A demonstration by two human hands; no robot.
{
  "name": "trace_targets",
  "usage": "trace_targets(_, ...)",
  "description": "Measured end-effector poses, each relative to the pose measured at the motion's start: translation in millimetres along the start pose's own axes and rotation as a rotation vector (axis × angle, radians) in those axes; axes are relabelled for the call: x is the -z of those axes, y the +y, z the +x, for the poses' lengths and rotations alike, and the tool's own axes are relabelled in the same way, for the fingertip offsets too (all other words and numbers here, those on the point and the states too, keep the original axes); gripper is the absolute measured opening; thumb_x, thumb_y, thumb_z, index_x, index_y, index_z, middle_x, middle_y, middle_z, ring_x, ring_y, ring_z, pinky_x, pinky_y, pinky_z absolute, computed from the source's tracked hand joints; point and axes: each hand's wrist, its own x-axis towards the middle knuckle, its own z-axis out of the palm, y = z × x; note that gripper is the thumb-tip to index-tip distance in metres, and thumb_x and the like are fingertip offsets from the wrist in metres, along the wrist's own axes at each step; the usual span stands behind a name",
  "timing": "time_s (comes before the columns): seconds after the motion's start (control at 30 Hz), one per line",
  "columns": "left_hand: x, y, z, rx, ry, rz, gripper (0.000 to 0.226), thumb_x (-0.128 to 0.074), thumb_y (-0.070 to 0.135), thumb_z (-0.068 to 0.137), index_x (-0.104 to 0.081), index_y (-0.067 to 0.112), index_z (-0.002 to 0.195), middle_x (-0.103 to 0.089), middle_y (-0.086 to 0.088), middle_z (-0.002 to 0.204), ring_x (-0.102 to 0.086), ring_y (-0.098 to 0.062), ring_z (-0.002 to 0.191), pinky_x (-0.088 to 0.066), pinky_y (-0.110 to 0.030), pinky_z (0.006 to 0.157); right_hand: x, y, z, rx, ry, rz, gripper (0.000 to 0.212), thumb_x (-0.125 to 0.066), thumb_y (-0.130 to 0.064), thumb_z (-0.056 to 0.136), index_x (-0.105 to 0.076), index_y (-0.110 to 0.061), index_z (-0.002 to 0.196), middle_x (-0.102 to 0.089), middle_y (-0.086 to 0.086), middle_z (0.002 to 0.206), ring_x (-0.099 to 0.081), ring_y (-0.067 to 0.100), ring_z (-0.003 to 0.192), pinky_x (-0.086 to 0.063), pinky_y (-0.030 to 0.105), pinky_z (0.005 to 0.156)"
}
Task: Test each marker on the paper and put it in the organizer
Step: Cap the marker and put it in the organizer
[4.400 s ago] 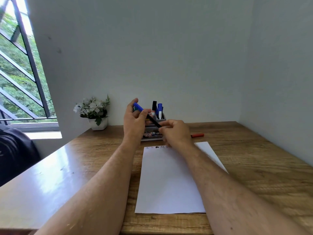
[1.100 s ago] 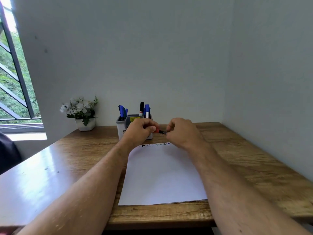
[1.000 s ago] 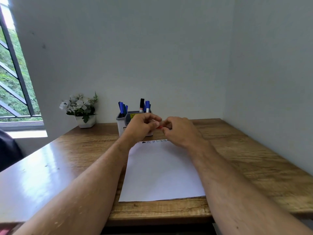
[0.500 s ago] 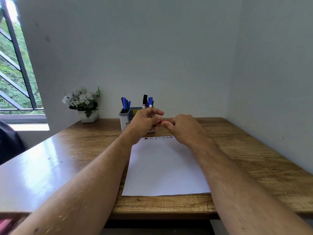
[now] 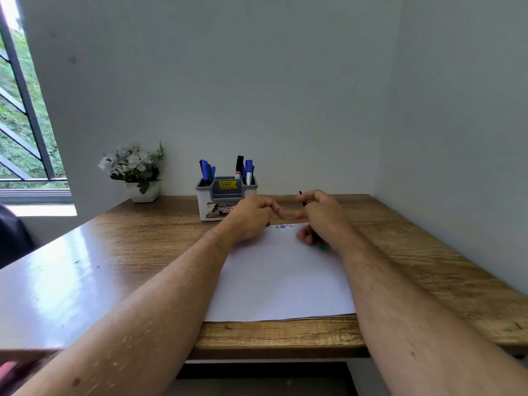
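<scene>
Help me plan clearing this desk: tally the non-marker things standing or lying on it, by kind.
organizer: 1
flower pot: 1
sheet of paper: 1
Total: 3

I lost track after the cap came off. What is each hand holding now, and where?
The right hand grips a dark marker around its middle. The left hand seems to hide something red; unclear.

Both forearms outstretched, left hand [image 5: 251, 215] loosely curled, right hand [image 5: 323, 215] gripping.
</scene>
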Motion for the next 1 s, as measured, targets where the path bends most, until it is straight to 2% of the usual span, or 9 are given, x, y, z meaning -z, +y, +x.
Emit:
trace_targets(0.07, -2, -2, -1, -0.028, -0.027, 0.101, 0.011, -0.063, 0.026, 0.091, -0.073, 0.023, 0.09, -0.067, 0.006, 0.08, -0.06, -0.012, 0.075, -0.042, -0.022, 0.065, 0, 2, 8, -0.009, 0.021, 0.128, 0.036, -0.034, -0.003, 0.087, -0.062, -0.022, 0.099, -0.074, 0.01, 0.099, -0.064, 0.027, 0.046, -0.04, 0.022, 0.042)
trace_targets(0.2, -1, -2, -3, -0.063, -0.096, 0.21, 0.018, -0.079, 0.037, 0.079, -0.074, 0.029, 0.094, -0.051, 0.016, 0.063, -0.048, 0.001, 0.058, -0.033, -0.013, 0.054, 4, 2, 9, 0.022, 0.051, 0.224, 0.023, -0.049, -0.003, 0.091, -0.063, -0.016, 0.105, -0.077, 0.003, 0.093, -0.07, 0.022, 0.06, -0.05, 0.026, 0.046)
trace_targets(0.27, -1, -2, -3, -0.072, -0.131, 0.259, 0.02, -0.078, 0.037, 0.08, -0.075, 0.034, 0.1, -0.048, 0.015, 0.064, -0.046, 0.0, 0.059, -0.033, -0.014, 0.056, 4, 3, 10, 0.051, 0.062, 0.199, 0.015, -0.06, -0.007, 0.092, -0.064, -0.015, 0.104, -0.077, 0.002, 0.088, -0.071, 0.018, 0.06, -0.053, 0.028, 0.051)
trace_targets(0.33, 0, -3, -3, -0.084, -0.164, 0.281, 0.023, -0.076, 0.037, 0.082, -0.075, 0.037, 0.105, -0.054, 0.02, 0.07, -0.05, 0.002, 0.066, -0.035, -0.012, 0.063, 4, 5, 11, 0.08, 0.101, 0.15, 0.008, -0.061, -0.015, 0.095, -0.067, -0.011, 0.099, -0.075, 0.005, 0.078, -0.066, 0.016, 0.052, -0.052, 0.027, 0.048)
trace_targets(0.43, -1, -7, 1, -0.081, -0.209, 0.307, 0.026, -0.073, 0.037, 0.085, -0.074, 0.038, 0.111, -0.07, 0.017, 0.105, -0.059, -0.002, 0.095, -0.041, -0.019, 0.087, 3, 8, 13, 0.084, 0.159, 0.069, 0.021, -0.057, -0.023, 0.096, -0.069, -0.007, 0.092, -0.069, 0.008, 0.068, -0.059, 0.016, 0.045, -0.046, 0.023, 0.042)
trace_targets(0.5, -2, -7, 2, -0.078, -0.219, 0.32, 0.026, -0.072, 0.036, 0.086, -0.073, 0.038, 0.112, -0.07, 0.013, 0.116, -0.06, -0.005, 0.104, -0.039, -0.022, 0.09, 2, 10, 14, 0.076, 0.167, 0.026, 0.02, -0.059, -0.024, 0.095, -0.069, -0.007, 0.092, -0.068, 0.007, 0.068, -0.061, 0.015, 0.045, -0.046, 0.023, 0.042)
trace_targets(0.67, -2, -7, 2, -0.067, -0.22, 0.308, 0.026, -0.072, 0.034, 0.086, -0.074, 0.036, 0.113, -0.07, 0.012, 0.119, -0.061, -0.006, 0.106, -0.04, -0.021, 0.092, -2, 15, 17, 0.024, 0.159, -0.091, 0.016, -0.062, -0.018, 0.087, -0.07, -0.005, 0.085, -0.074, 0.009, 0.068, -0.072, 0.02, 0.054, -0.058, 0.029, 0.052)
trace_targets(0.87, -3, -8, 3, -0.062, -0.22, 0.314, 0.026, -0.071, 0.034, 0.087, -0.073, 0.037, 0.112, -0.07, 0.011, 0.117, -0.061, -0.006, 0.105, -0.043, -0.025, 0.098, -3, 15, 20, -0.007, 0.167, -0.168, 0.018, -0.065, -0.021, 0.087, -0.071, -0.004, 0.083, -0.074, 0.006, 0.066, -0.068, 0.014, 0.05, -0.053, 0.023, 0.048)
trace_targets(1.0, -4, -9, 3, -0.053, -0.226, 0.304, 0.025, -0.072, 0.034, 0.087, -0.073, 0.038, 0.111, -0.07, 0.011, 0.117, -0.061, -0.006, 0.104, -0.042, -0.024, 0.096, -2, 15, 20, -0.009, 0.165, -0.21, 0.019, -0.063, -0.021, 0.089, -0.071, -0.004, 0.088, -0.074, 0.006, 0.068, -0.067, 0.013, 0.05, -0.051, 0.022, 0.048)
